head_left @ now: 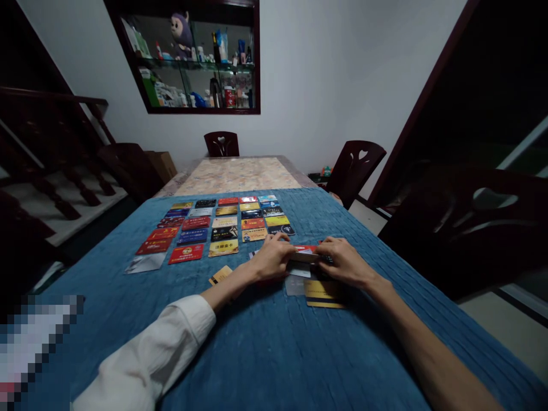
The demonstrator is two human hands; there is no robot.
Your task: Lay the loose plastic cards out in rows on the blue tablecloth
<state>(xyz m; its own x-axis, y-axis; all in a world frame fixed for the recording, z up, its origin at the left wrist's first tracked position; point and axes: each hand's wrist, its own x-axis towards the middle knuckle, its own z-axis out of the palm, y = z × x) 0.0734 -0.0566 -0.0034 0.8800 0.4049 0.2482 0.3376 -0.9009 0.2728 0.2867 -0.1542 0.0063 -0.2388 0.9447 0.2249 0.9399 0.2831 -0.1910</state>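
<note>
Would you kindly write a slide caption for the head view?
Left hand and right hand hold cards over a blue cloth, near rows of cards.

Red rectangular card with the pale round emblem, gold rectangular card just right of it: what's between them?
Head view: only a narrow bare strip of blue textured cloth separates the red card from the gold card.
</note>
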